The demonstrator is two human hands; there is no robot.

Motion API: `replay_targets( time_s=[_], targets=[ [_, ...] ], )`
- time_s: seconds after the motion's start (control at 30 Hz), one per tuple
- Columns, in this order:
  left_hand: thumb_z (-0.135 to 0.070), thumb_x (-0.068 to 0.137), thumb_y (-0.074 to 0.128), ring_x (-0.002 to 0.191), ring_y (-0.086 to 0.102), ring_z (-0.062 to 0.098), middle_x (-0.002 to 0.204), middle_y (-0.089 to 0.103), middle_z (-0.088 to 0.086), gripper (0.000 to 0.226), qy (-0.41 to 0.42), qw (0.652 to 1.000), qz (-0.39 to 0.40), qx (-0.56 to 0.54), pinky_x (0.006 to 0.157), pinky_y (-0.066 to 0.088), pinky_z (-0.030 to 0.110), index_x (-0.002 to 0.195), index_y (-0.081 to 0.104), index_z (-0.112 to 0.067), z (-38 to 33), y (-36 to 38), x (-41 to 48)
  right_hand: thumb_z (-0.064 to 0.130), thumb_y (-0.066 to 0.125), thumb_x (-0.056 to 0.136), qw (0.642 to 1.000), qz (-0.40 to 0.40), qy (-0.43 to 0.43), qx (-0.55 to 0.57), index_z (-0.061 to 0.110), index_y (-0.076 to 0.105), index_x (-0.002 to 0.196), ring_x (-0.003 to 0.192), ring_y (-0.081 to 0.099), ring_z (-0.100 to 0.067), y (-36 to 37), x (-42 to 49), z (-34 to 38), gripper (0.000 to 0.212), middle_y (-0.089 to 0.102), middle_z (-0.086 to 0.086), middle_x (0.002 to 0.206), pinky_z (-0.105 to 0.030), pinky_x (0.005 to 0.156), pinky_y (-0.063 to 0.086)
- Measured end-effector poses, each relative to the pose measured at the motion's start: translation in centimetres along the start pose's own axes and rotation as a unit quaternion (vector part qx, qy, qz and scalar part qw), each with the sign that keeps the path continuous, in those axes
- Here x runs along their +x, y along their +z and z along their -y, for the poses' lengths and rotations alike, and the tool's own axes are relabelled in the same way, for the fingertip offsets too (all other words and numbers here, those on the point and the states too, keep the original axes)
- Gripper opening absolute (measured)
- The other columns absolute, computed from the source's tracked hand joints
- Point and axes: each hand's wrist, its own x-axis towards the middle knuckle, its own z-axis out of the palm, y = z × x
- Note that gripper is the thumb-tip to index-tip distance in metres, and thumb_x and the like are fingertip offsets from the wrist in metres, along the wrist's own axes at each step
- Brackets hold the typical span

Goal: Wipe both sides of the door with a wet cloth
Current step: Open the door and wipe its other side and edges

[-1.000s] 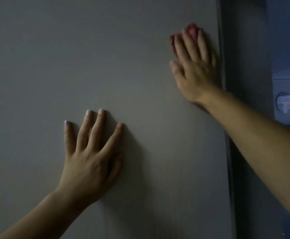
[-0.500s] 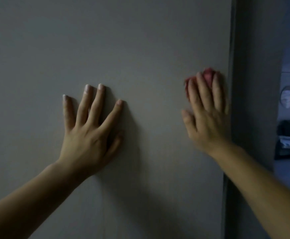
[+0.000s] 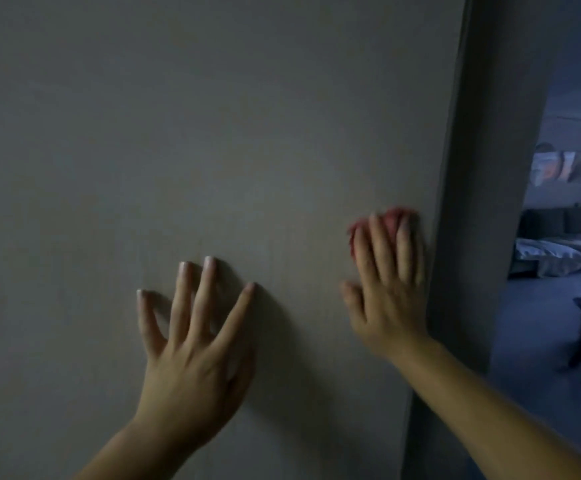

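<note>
Red cloth [image 3: 393,216] pinned flat against the grey door [image 3: 213,133] near its edge at 3 o'clock, under the straight fingers of the right hand [image 3: 387,292], left hand [image 3: 192,341] at the cloth's 7 o'clock, flat on the panel, fingers spread wide, holding nothing.

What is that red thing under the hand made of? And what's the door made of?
The red cloth looks like soft, fuzzy fabric: its edges bunch and look ragged where they poke out past the right hand. The door looks like a smooth, matte painted or laminated board, maybe wood: flat, even grey-beige, no shine. The dim light leaves both unsure.
</note>
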Motion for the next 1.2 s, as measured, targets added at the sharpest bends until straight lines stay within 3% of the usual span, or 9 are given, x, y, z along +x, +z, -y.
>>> replay_targets(
  time_s=[0.13, 0.33, 0.5, 0.57, 0.77, 0.93, 1.0, 1.1, 1.2],
  targets=[
    [-0.052, 0.089, 0.046, 0.155, 0.004, 0.047, 0.169, 0.008, 0.02, 0.075, -0.001, 1.0, 0.031, 0.001, 0.113, 0.002, 0.079, 0.157, 0.037, -0.022, 0.3, 0.5, -0.1, 0.05, 0.036, 0.099, 0.995, 0.052, -0.083, -0.029, 0.02, 0.019, 0.16, 0.158, -0.002, -0.037, 0.7, -7.1, 1.1, 0.07, 0.018, -0.007, 0.168, -0.055, 0.127, 0.003],
    [-0.053, 0.088, 0.048, 0.155, 0.001, 0.046, 0.169, 0.006, 0.021, 0.078, -0.004, 1.0, 0.014, -0.005, 0.113, 0.001, 0.08, 0.158, 0.036, -0.021, 0.1, 1.1, -0.2, 0.048, 0.038, 0.1, 0.999, -0.002, 0.045, 0.007, 0.012, 0.024, 0.161, 0.155, 0.009, -0.046, -0.9, 4.5, 3.5, 0.072, 0.013, -0.009, 0.169, -0.059, 0.125, 0.006],
    [-0.052, 0.087, 0.05, 0.156, -0.003, 0.044, 0.17, 0.003, 0.019, 0.081, 0.001, 1.0, 0.019, -0.004, 0.114, -0.001, 0.079, 0.161, 0.028, -0.024, 0.5, 0.9, -0.1, 0.051, 0.041, 0.096, 0.978, 0.086, -0.176, -0.069, 0.018, 0.004, 0.164, 0.156, -0.011, -0.04, 0.8, -6.4, 3.8, 0.084, 0.011, -0.01, 0.169, -0.056, 0.126, -0.004],
    [-0.051, 0.088, 0.049, 0.156, -0.003, 0.044, 0.17, 0.003, 0.02, 0.08, 0.003, 1.0, 0.016, -0.002, 0.113, -0.002, 0.079, 0.161, 0.028, -0.024, 0.2, 1.0, -0.1, 0.05, 0.041, 0.094, 0.97, 0.083, -0.211, -0.082, 0.022, 0.004, 0.164, 0.157, -0.013, -0.037, 0.6, -5.8, 2.6, 0.083, 0.016, -0.007, 0.168, -0.054, 0.126, -0.002],
    [-0.05, 0.089, 0.048, 0.155, -0.002, 0.047, 0.169, 0.005, 0.021, 0.08, 0.001, 1.0, -0.002, 0.006, 0.113, -0.004, 0.079, 0.16, 0.028, -0.023, 0.0, 1.6, -0.2, 0.049, 0.045, 0.096, 0.997, 0.01, -0.066, 0.022, 0.017, 0.025, 0.161, 0.154, 0.01, -0.042, -1.0, 5.5, 4.4, 0.075, 0.023, -0.012, 0.169, -0.057, 0.125, -0.002],
    [-0.049, 0.093, 0.046, 0.155, -0.001, 0.048, 0.169, 0.005, 0.023, 0.075, -0.01, 1.0, 0.003, 0.007, 0.114, -0.002, 0.078, 0.16, 0.028, -0.021, -0.2, 1.2, -0.2, 0.051, 0.039, 0.098, 0.961, 0.083, -0.263, -0.033, 0.023, 0.013, 0.163, 0.157, -0.006, -0.036, 1.0, -5.2, 3.0, 0.075, 0.017, -0.001, 0.168, -0.054, 0.126, -0.002],
    [-0.049, 0.094, 0.046, 0.155, -0.001, 0.048, 0.168, 0.006, 0.024, 0.075, -0.016, 1.0, 0.009, 0.011, 0.115, -0.001, 0.078, 0.16, 0.028, -0.021, -0.5, 0.9, -0.1, 0.048, 0.04, 0.097, 0.953, 0.071, -0.29, -0.049, 0.026, 0.012, 0.163, 0.158, -0.006, -0.033, 0.9, -5.9, 0.5, 0.075, 0.02, 0.001, 0.167, -0.052, 0.126, -0.001],
    [-0.048, 0.095, 0.046, 0.155, 0.0, 0.048, 0.168, 0.007, 0.025, 0.073, -0.022, 0.999, 0.017, 0.017, 0.114, 0.002, 0.079, 0.16, 0.029, -0.02, -0.8, 0.7, 0.0, 0.044, 0.039, 0.096, 0.983, 0.022, -0.184, -0.012, 0.025, 0.021, 0.161, 0.156, 0.001, -0.035, 0.1, -1.0, -3.0, 0.07, 0.023, -0.005, 0.167, -0.049, 0.124, -0.007],
    [-0.047, 0.095, 0.046, 0.155, 0.0, 0.048, 0.168, 0.007, 0.025, 0.071, -0.027, 0.999, 0.019, 0.026, 0.113, 0.004, 0.08, 0.16, 0.031, -0.021, -1.0, 0.7, 0.0, 0.045, 0.037, 0.101, 0.995, -0.001, -0.097, 0.029, 0.016, 0.023, 0.162, 0.154, 0.007, -0.043, 0.1, -0.2, -4.3, 0.068, 0.024, -0.012, 0.168, -0.055, 0.125, -0.006]
  ],
)
